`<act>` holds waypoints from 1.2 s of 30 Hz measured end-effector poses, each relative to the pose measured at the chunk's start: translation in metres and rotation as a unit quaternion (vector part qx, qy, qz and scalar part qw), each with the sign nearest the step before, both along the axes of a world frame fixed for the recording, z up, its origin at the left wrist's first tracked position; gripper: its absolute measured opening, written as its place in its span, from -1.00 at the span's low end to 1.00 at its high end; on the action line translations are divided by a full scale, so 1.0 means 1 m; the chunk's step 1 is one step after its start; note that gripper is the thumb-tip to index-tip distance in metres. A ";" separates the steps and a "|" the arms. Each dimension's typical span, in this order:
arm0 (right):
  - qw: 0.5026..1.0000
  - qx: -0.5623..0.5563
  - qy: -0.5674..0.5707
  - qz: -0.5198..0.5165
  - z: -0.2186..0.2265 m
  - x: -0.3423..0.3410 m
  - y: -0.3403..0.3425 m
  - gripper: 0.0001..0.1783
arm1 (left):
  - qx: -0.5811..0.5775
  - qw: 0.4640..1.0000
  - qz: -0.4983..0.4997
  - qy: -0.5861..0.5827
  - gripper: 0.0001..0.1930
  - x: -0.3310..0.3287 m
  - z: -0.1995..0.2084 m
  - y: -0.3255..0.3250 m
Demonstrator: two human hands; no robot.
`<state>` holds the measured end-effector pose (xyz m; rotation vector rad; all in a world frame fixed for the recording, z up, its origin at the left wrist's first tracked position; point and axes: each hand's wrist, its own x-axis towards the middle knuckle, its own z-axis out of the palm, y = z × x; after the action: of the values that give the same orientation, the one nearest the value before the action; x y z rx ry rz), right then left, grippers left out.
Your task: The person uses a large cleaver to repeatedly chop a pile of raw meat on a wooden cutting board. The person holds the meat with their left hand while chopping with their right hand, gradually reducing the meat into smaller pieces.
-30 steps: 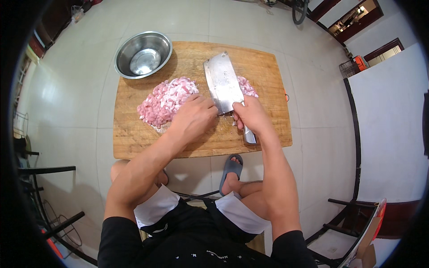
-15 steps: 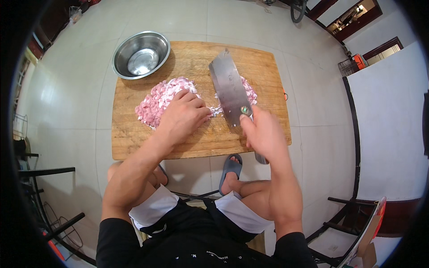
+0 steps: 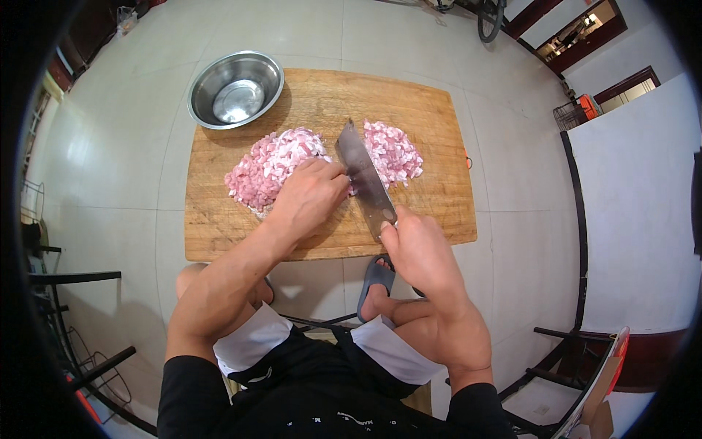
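A wide cleaver [image 3: 365,173] is in my right hand [image 3: 423,249], its fingers wrapped round the handle. The blade slants down onto the wooden chopping board [image 3: 322,234], between two heaps of meat. My left hand [image 3: 310,196] is closed, with curled fingertips pressing a small strip of pale meat right beside the blade; most of that strip is hidden. Left of the cleaver spreads a large heap of diced pink and white meat [image 3: 256,172], touching the back of my left fingers. To the right of the blade lies a smaller heap of diced meat [image 3: 393,152].
At the board's far left corner stands a steel bowl [image 3: 238,88] with nothing in it. Light tiles [image 3: 117,168] surround the board. My slippered foot [image 3: 377,282] rests near its front edge. Dark chair frames [image 3: 80,278] stand at the left and lower right.
The cleaver has come down toward my left fingers, and its blade now stands more edge-on. More of the right heap shows. My right hand has moved slightly left and nearer to me.
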<state>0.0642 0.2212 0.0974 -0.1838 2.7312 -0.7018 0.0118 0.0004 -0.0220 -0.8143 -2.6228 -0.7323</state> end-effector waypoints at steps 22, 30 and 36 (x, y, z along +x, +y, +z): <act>0.998 0.016 -0.060 0.025 -0.011 -0.005 -0.006 -0.70 | 0.015 0.999 -0.016 -0.034 -0.86 -0.005 0.000 0.002; 0.998 0.020 0.065 0.008 -0.034 -0.042 -0.036 -0.68 | 0.020 0.998 -0.046 -0.038 -0.85 -0.004 0.004 0.000; 0.957 -0.247 -0.109 -0.107 -0.065 -0.087 0.009 -0.77 | -0.004 1.000 0.003 0.028 -0.89 -0.004 -0.003 0.002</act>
<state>-0.0232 0.2305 0.0327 0.0792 2.3396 -1.3736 0.0074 0.0024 -0.0253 -0.8173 -2.5792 -0.6866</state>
